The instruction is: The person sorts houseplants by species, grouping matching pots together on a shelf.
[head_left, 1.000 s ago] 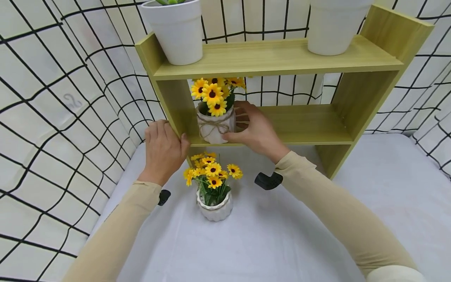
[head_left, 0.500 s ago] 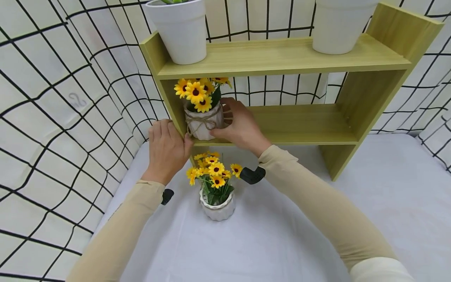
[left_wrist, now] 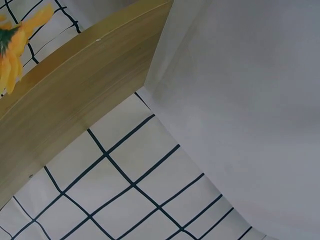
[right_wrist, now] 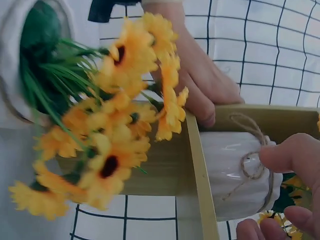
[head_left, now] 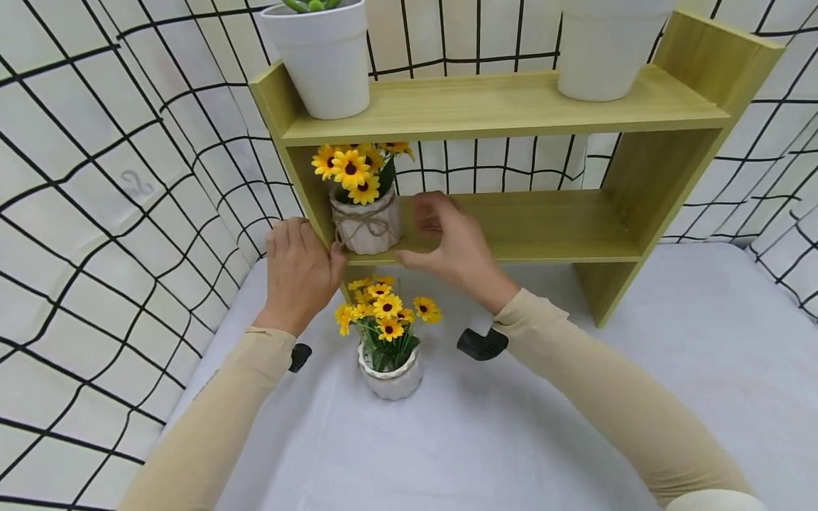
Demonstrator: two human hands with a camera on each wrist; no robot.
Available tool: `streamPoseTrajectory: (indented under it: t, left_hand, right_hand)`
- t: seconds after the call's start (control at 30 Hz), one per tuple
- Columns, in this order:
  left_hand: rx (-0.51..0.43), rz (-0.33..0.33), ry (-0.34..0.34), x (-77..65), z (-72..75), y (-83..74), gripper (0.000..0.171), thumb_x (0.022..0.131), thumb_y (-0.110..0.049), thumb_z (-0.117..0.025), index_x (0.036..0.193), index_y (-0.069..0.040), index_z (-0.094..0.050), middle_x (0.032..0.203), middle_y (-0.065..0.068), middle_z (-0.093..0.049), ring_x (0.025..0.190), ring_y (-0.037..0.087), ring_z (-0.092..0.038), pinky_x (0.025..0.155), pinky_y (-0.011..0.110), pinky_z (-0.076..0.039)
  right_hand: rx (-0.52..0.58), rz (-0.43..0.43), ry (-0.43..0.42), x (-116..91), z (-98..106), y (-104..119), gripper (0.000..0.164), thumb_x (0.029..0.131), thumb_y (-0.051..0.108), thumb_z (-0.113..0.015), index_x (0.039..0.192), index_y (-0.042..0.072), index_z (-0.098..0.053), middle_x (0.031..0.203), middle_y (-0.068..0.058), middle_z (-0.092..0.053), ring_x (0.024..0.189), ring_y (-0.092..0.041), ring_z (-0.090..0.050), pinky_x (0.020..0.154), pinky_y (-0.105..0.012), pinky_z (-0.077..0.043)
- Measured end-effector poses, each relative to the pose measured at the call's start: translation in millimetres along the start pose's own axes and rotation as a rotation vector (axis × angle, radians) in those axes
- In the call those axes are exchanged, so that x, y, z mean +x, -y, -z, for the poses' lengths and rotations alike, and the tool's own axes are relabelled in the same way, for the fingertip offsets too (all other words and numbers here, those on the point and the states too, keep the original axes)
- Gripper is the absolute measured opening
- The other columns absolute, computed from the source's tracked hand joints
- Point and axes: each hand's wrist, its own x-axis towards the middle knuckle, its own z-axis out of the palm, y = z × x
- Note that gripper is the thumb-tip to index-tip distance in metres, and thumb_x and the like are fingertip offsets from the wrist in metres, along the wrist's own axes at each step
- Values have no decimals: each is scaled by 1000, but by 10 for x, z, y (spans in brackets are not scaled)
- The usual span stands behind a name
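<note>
A white ceramic pot of yellow sunflowers (head_left: 366, 226), tied with twine, stands upright on the middle level at the left end of the wooden shelf (head_left: 543, 220). Just right of that pot is my right hand (head_left: 461, 248), thumb and fingers spread, with a visible gap in the head view. My left hand (head_left: 299, 273) grips the shelf's left side panel, its thumb at the front edge. A second white pot of sunflowers (head_left: 391, 376) stands on the white cloth below. From the right wrist, its yellow flowers (right_wrist: 112, 135) look close, and the twine-tied pot (right_wrist: 237, 172) lies near my thumb.
On the top level stand a white pot with a green succulent (head_left: 322, 64) at left and another white pot (head_left: 603, 50) at right. A black wire grid (head_left: 128, 234) rises at the left and continues behind the shelf. White cloth (head_left: 447, 440) covers the table.
My right hand slid the twine-tied flower pot left along the shelf to near the side panel, then let go and drew back a little rightward. My left hand stays at the panel.
</note>
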Motion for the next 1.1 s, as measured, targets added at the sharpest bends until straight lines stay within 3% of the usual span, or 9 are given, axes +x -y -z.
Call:
streamPoseTrajectory:
  t: [0.23,0.67,1.1]
  left_hand:
    - [-12,18,8,-34,-4,28,41,102,-30,-30,92,7,-43,95,28,-46,92,42,-36,86,52,-27]
    - [-46,17,-58,-30,-52,11,40,101,-29,-32,93,9,-43,95,29,-46,91,42,-37,85,51,-28]
    - [-72,25,-64,4,-50,-28,38,100,-28,-31,95,8,-42,96,28,-46,93,42,-35,84,50,-26]
  right_hand:
    - [113,24,-7,-394,0,-128,59,84,15,-84,135,4,-55,129,-13,-64,112,-25,-67,99,-38,-58]
    - [135,27,-72,-1066,-113,-582,37,84,6,-81,116,9,-63,110,-7,-67,99,-26,-68,86,-29,-60]
    - [187,-43,45,-1239,-281,-878,38,82,11,-83,115,7,-65,111,-18,-68,97,-31,-70,88,-31,-60]
